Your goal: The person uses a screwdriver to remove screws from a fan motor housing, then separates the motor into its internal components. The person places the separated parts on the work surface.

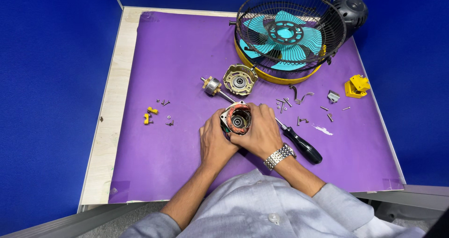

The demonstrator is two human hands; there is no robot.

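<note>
- Both my hands are closed around the round motor stator with its copper-red windings and central steel bearing, which sits between them just above the purple mat.
- My left hand cups the motor's left side, fingers curled snugly against the casing, thumb up by its rim.
- My right hand, the one with the silver metal wristwatch, wraps over the right side and top, fingers bent tight on the housing.
- The black-handled screwdriver lies just beside my right wrist, its shaft running under my hands.
- Just above the motor lie the small rotor with its shaft and the round cream-coloured motor end cover, both apart from my fingers.
- Loose screws are scattered right of my hands; small yellow plastic clips lie well off to the left.
- The wire-caged fan with turquoise blades and yellow rim stands at the far edge.
</note>
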